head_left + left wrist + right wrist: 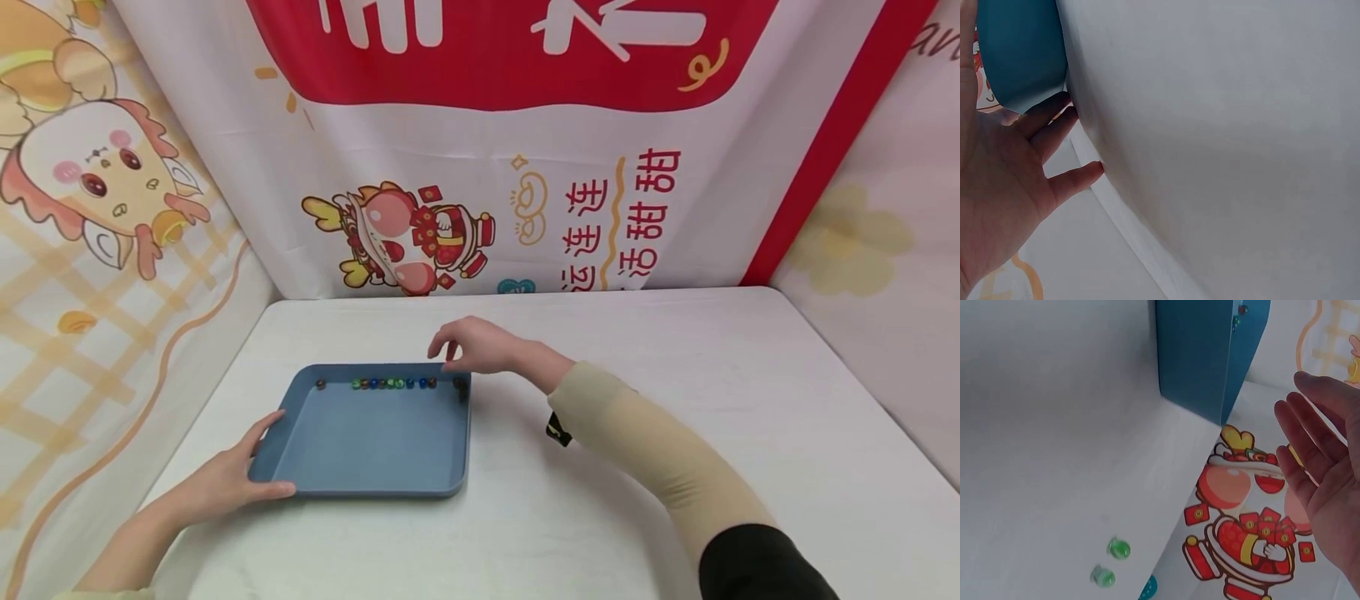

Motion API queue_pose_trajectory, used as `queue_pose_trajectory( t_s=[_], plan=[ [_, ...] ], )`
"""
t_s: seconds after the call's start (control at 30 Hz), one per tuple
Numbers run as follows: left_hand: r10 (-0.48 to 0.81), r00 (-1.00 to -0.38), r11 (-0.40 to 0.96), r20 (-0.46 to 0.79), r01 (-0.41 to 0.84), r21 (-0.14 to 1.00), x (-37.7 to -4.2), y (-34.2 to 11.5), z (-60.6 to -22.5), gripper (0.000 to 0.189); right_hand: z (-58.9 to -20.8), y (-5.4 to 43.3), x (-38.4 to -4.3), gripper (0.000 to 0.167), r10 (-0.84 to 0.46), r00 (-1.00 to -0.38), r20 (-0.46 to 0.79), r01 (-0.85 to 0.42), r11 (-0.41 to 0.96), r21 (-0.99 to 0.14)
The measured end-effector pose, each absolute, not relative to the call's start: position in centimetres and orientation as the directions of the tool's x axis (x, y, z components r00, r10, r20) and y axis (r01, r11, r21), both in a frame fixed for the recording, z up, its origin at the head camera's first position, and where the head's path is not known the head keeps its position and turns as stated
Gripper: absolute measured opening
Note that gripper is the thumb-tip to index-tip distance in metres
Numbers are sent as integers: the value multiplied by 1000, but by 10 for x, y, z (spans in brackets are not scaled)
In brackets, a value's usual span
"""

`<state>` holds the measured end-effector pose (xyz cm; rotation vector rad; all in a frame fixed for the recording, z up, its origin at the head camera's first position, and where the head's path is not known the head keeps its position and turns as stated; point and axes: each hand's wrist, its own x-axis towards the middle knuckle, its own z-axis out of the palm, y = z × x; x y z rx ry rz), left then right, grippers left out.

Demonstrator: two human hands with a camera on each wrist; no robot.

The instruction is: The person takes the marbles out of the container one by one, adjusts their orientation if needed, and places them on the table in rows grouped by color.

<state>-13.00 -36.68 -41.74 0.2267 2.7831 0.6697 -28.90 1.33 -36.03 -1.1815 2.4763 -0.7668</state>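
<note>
A shallow blue tray [367,442] lies on the white table, with several coloured glass marbles [392,384] lined along its far inner side. A brown marble [321,384] sits apart in the far left corner; dark ones [461,387] cluster at the far right. My left hand [225,483] spreads around the tray's near left corner, its thumb at the front rim and extended fingers against the left side. Over the far right corner hovers my right hand [483,346], fingers loosely bent; the right wrist view shows nothing in its palm.
Two green marbles [1113,559] lie on the table outside the tray in the right wrist view; I cannot make them out in the head view. Printed cloth walls [480,192] stand behind and beside the table. A small black object [557,431] shows below the right sleeve.
</note>
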Motion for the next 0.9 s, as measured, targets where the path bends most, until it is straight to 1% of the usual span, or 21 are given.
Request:
queue_pose_trajectory(
  t_s=[0.47,0.9],
  plan=[
    [210,-953,877,-217,85,473,-128,-368,-421,117,-389,-28,-282,37,-794,-607,-31,-640,512,-574],
    [211,-956,880,-205,94,466,-129,-368,-420,116,-407,-50,-278,43,-782,-615,-101,-652,577,-493]
  ],
)
